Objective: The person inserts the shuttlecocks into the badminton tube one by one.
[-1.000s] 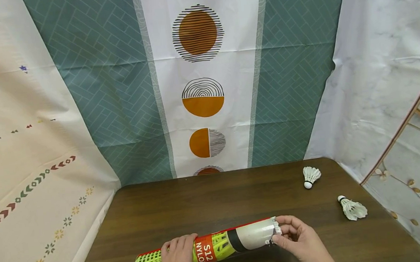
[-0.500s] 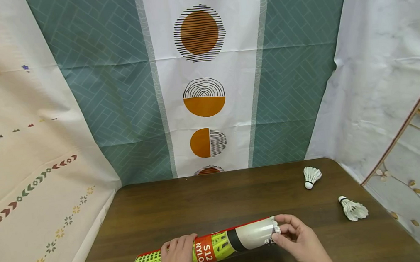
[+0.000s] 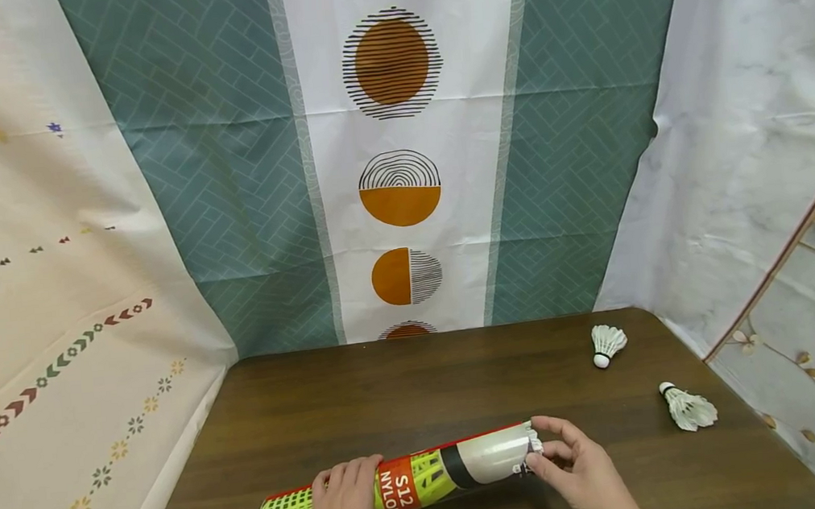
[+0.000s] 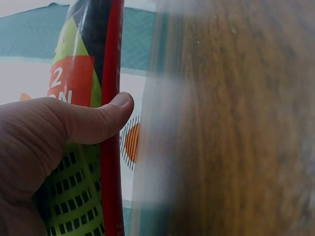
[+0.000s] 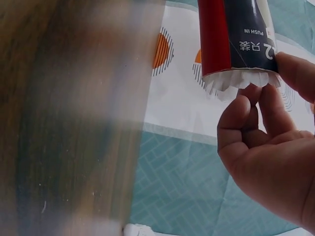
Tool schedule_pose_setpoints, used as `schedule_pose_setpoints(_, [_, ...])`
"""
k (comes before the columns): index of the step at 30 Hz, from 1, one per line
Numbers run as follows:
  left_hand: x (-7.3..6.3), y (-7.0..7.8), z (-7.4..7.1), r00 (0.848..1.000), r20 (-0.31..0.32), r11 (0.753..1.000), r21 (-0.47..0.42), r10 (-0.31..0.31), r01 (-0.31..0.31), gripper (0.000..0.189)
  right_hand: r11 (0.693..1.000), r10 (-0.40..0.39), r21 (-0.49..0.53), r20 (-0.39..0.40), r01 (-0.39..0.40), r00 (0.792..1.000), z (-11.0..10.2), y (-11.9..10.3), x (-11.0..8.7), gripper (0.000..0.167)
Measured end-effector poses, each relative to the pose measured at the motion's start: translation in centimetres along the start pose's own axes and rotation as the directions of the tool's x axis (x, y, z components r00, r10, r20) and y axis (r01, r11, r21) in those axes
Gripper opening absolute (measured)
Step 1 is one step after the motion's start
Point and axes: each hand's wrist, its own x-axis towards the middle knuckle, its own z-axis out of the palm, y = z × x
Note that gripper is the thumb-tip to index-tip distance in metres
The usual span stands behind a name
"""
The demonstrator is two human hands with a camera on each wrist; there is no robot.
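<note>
A printed shuttlecock tube (image 3: 494,455) marked "S12 NYLON" lies slanted across the front of the head view, its right end higher. My left hand (image 3: 349,502) grips its left half; in the left wrist view the thumb (image 4: 101,120) wraps over the printed side. White feather tips of a shuttlecock (image 5: 241,79) stick out of the tube's right end, the rest of it hidden inside. There my right hand (image 3: 585,473) pinches at the feathery edge, thumb and forefinger on either side of the rim, other fingers curled in behind.
Two loose white shuttlecocks lie on the brown wooden table (image 3: 390,393) at the right: one shuttlecock (image 3: 608,343) near the back edge, another shuttlecock (image 3: 689,409) nearer the right edge. Patterned cloths hang behind the table, including a green-and-white curtain (image 3: 241,180).
Both hands and the tube keep nearly the same place. The right hand moves only very slightly at the tube's end, and the head view drifts a little sideways.
</note>
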Motion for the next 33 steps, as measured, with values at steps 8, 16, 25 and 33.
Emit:
schedule_pose_setpoints(8, [0.1,0.1,-0.2,1.000,0.005,1.000,-0.006,-0.002,0.002,0.090,0.985,-0.164,0.081,0.117,0.155,0.979,-0.2,0.6,0.0,0.071])
schedule_pose_setpoints(16, [0.1,0.4,-0.3,1.000,0.020,1.000,-0.014,-0.010,0.011,0.089,0.958,-0.268,0.178,0.274,0.225,0.924,-0.5,1.1,0.1,0.069])
schedule_pose_setpoints(25, [0.1,0.6,-0.2,1.000,0.028,1.000,-0.011,0.000,0.000,0.088,0.934,-0.319,0.280,0.381,0.220,0.868,-1.2,1.5,0.3,0.062])
schedule_pose_setpoints(33, [0.1,0.7,0.1,1.000,0.013,1.000,-0.002,0.020,-0.020,0.088,0.943,-0.293,0.274,0.411,0.190,0.863,-2.1,1.6,0.4,0.060])
